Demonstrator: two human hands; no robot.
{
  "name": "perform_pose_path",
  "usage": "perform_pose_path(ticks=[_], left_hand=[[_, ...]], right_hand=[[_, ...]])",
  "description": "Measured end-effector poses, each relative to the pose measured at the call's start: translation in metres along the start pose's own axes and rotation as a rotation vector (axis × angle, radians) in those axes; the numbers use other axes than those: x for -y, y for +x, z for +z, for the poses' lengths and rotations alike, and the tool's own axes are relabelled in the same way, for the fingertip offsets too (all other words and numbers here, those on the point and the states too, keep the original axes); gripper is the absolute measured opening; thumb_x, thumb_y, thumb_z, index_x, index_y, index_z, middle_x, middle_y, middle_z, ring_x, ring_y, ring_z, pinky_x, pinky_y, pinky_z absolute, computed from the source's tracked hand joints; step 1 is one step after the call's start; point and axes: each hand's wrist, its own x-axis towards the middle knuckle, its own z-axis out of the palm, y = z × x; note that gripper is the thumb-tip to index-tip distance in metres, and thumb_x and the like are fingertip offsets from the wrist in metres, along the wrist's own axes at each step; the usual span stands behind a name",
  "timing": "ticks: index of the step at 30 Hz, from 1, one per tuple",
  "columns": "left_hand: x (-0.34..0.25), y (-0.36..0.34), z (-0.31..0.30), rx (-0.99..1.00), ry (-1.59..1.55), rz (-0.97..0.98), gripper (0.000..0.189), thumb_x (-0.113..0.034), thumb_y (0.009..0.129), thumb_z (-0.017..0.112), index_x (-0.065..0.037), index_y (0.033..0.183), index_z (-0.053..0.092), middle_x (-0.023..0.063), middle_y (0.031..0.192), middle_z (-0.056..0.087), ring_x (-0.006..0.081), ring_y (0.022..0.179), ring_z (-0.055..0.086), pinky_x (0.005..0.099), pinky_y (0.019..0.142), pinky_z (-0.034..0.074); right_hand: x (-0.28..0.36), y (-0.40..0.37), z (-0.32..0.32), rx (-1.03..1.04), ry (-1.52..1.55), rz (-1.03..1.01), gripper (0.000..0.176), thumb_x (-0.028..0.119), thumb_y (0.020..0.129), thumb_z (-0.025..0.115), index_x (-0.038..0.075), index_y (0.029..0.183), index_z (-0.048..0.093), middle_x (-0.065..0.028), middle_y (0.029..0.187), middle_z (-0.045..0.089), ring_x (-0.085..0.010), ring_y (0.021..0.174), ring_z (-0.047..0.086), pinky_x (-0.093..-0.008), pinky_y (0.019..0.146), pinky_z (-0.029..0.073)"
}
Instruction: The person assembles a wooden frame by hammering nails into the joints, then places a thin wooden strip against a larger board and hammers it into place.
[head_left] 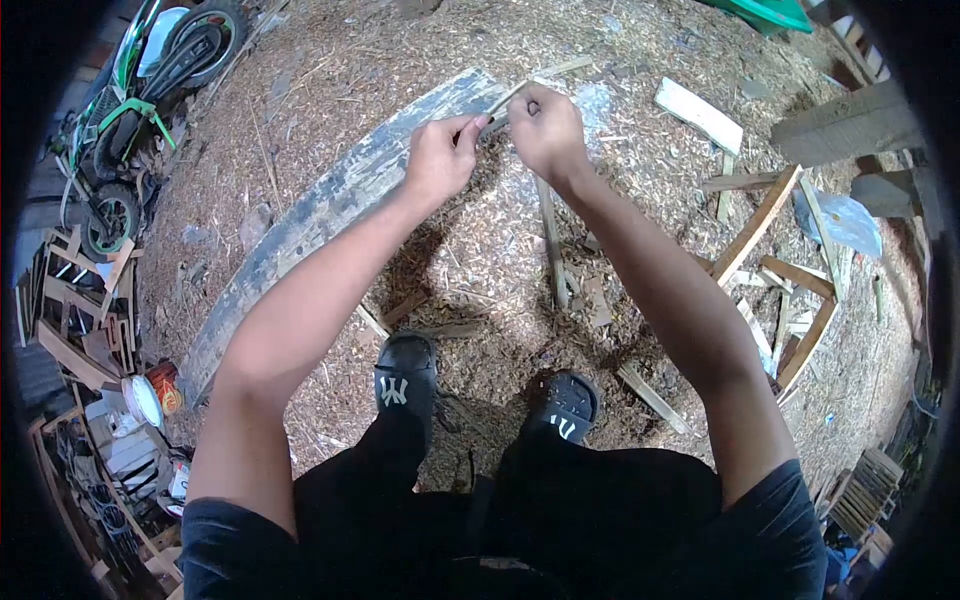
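My left hand [441, 158] is closed, thumb and forefinger pinched together at a small dark tip. Close beside it, my right hand [549, 128] is curled into a fist, with a small dark round shape showing between its fingers. What the two hands hold is too small to make out. A thin pale wooden strip [565, 68] shows just past the right hand. Below both hands lies a long weathered plank [330, 200], running down to the left. Another narrow wood strip [552, 245] lies on the ground under my right wrist.
Wood chips cover the ground around my black sandals [407, 365]. To the right are a white board [700, 115], a wooden frame [755, 228], a plastic bag [848, 225] and a thick beam [850, 125]. A green motorbike [125, 115] and scrap wood [75, 345] occupy the left.
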Motion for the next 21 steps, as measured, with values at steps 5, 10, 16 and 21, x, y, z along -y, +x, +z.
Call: perform_pose_path(ticks=[5, 10, 16, 21], left_hand=[[-0.001, 0.003, 0.001, -0.006, 0.027, 0.055, 0.034, -0.032, 0.104, 0.066, -0.005, 0.123, 0.076, 0.012, 0.076, 0.075, 0.0099, 0.065, 0.059, 0.0348, 0.064, 0.05], [0.009, -0.005, -0.001, 0.11, 0.007, -0.057, 0.034, -0.03, 0.103, 0.068, -0.007, 0.126, 0.075, 0.013, 0.09, 0.079, 0.0103, 0.072, 0.062, 0.034, 0.068, 0.052], [0.007, 0.005, 0.002, 0.091, -0.038, 0.039, 0.033, -0.031, 0.104, 0.065, -0.007, 0.125, 0.075, 0.0096, 0.08, 0.077, 0.0091, 0.07, 0.061, 0.0332, 0.067, 0.051], [-0.007, 0.01, 0.001, 0.186, 0.015, -0.061, 0.032, -0.03, 0.105, 0.063, -0.006, 0.123, 0.076, 0.0114, 0.074, 0.074, 0.01, 0.067, 0.059, 0.0352, 0.065, 0.05]], right_hand=[[-0.015, 0.0, -0.013, 0.048, 0.032, -0.045, 0.026, 0.017, 0.097, 0.056, -0.004, 0.093, 0.07, -0.0157, 0.069, 0.067, -0.0238, 0.06, 0.063, -0.0397, 0.062, 0.051], [-0.017, -0.001, -0.015, 0.378, 0.428, 0.285, 0.026, 0.014, 0.105, 0.047, -0.004, 0.102, 0.065, -0.0078, 0.082, 0.063, -0.0142, 0.063, 0.057, -0.0306, 0.056, 0.048], [-0.016, -0.003, -0.017, 0.382, 0.717, 0.255, 0.024, 0.014, 0.105, 0.048, -0.004, 0.096, 0.063, -0.0093, 0.081, 0.063, -0.0166, 0.063, 0.057, -0.0333, 0.057, 0.05], [-0.019, -0.006, -0.018, 0.106, -0.067, -0.099, 0.025, 0.015, 0.101, 0.054, -0.005, 0.09, 0.064, -0.0195, 0.075, 0.067, -0.0248, 0.065, 0.066, -0.0408, 0.063, 0.054]])
